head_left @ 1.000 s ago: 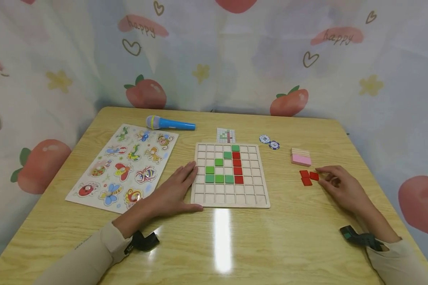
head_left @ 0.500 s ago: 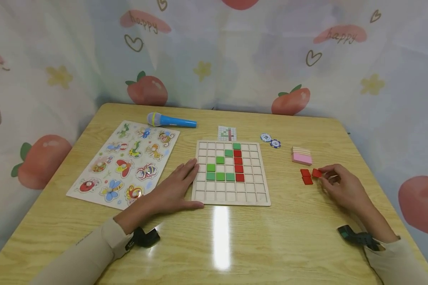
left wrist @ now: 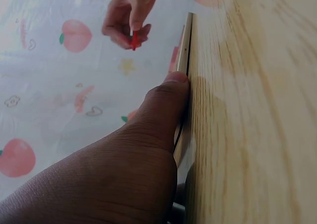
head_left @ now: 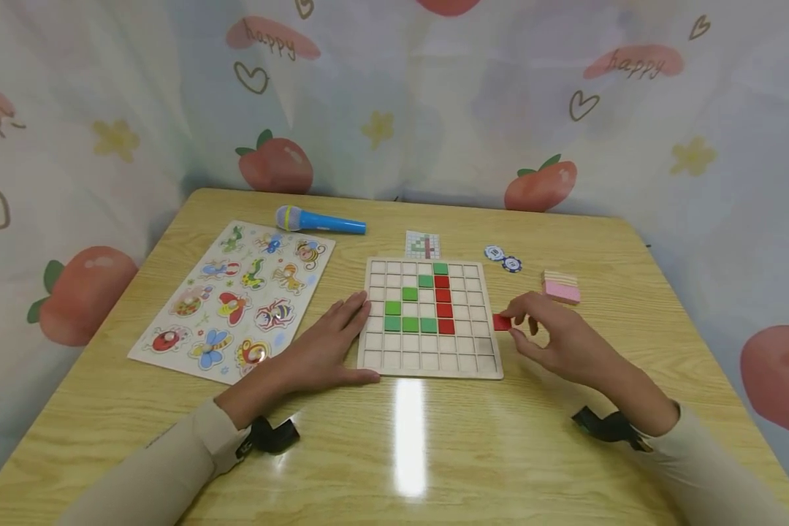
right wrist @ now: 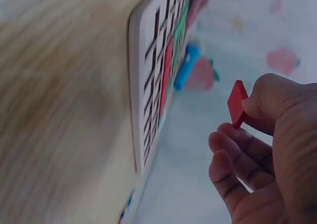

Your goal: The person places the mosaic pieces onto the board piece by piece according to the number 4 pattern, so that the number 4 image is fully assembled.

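Between thumb and fingers my right hand (head_left: 559, 337) pinches a red square tile (head_left: 502, 322), held just off the right edge of the wooden grid board (head_left: 467, 363). The right wrist view shows this tile (right wrist: 237, 102) raised clear of the table. On the board, several green tiles (head_left: 410, 294) form a slanted line and a row, meeting a column of red tiles (head_left: 443, 295). My left hand (head_left: 325, 347) lies with its fingers extended along the board's left edge, the thumb (left wrist: 168, 85) at its near corner.
A small pattern card (head_left: 423, 245) lies behind the board. Two poker chips (head_left: 512, 264) and a pink-and-cream stack of tiles (head_left: 561, 286) are at the right. An insect puzzle board (head_left: 197, 321) and a blue toy microphone (head_left: 332, 223) lie at the left.
My right hand has picked up one red tile from the loose ones at the right and carried it left to the board's edge. My left hand has stayed in place.
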`<state>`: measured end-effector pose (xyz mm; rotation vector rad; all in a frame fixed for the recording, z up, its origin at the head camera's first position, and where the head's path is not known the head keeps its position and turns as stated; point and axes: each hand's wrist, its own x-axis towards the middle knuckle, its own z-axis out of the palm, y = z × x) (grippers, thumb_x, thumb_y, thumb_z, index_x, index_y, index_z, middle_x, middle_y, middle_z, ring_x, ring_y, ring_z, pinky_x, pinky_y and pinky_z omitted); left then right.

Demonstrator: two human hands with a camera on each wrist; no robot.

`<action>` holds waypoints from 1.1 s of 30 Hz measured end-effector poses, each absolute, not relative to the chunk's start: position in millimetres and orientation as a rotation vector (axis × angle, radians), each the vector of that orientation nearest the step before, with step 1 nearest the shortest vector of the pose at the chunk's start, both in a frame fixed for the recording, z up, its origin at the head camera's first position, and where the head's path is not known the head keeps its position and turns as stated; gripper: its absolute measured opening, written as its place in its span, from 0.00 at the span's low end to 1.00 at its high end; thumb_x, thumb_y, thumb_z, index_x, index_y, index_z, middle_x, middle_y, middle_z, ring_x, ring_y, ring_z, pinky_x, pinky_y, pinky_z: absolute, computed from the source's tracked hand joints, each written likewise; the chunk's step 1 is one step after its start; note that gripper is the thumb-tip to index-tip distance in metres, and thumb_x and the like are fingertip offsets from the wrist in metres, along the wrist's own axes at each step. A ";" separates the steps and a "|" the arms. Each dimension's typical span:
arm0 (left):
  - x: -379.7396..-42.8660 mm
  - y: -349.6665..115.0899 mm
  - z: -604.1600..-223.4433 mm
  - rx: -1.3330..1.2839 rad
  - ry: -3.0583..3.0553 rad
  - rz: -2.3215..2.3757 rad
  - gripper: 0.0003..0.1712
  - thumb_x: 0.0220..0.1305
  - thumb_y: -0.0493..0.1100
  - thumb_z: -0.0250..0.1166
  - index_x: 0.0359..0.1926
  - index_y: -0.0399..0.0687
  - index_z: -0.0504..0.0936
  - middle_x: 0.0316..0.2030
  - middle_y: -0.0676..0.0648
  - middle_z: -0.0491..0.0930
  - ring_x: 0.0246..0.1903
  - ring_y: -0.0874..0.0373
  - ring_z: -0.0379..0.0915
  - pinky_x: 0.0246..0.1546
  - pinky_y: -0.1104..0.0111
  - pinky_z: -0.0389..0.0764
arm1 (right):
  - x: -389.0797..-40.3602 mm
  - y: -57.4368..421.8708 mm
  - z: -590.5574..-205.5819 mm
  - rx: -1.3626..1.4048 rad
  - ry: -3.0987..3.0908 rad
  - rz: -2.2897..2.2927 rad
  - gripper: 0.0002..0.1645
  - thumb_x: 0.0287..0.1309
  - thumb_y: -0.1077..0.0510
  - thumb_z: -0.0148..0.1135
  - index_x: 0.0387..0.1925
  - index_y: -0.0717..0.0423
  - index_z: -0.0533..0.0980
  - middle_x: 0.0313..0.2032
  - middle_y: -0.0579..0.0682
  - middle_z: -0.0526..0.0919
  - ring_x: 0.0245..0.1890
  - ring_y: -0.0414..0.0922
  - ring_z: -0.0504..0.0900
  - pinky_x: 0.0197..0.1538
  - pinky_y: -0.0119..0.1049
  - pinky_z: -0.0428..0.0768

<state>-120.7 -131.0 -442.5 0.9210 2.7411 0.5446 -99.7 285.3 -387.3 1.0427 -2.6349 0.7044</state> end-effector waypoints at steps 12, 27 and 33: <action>-121.0 -132.2 -442.4 0.923 2.754 0.530 0.74 0.59 0.82 0.66 0.87 0.45 0.41 0.88 0.44 0.34 0.88 0.44 0.35 0.88 0.48 0.48 | -116.1 215.0 -407.3 1.364 -2.706 0.494 0.08 0.63 0.59 0.76 0.41 0.45 0.84 0.45 0.43 0.83 0.43 0.38 0.80 0.45 0.33 0.87; -120.1 -128.5 -436.2 0.918 2.740 0.541 0.74 0.59 0.80 0.68 0.87 0.43 0.42 0.88 0.43 0.35 0.88 0.44 0.34 0.88 0.49 0.46 | -111.7 216.0 -411.4 1.287 -2.791 0.529 0.09 0.64 0.63 0.75 0.39 0.45 0.84 0.47 0.47 0.81 0.45 0.40 0.80 0.46 0.34 0.87; -119.6 -128.5 -436.3 0.914 2.737 0.538 0.74 0.59 0.80 0.68 0.87 0.43 0.42 0.88 0.43 0.35 0.87 0.42 0.35 0.88 0.47 0.47 | -108.5 221.9 -411.3 1.200 -2.829 0.578 0.08 0.67 0.61 0.73 0.45 0.45 0.86 0.50 0.45 0.82 0.49 0.40 0.81 0.50 0.37 0.88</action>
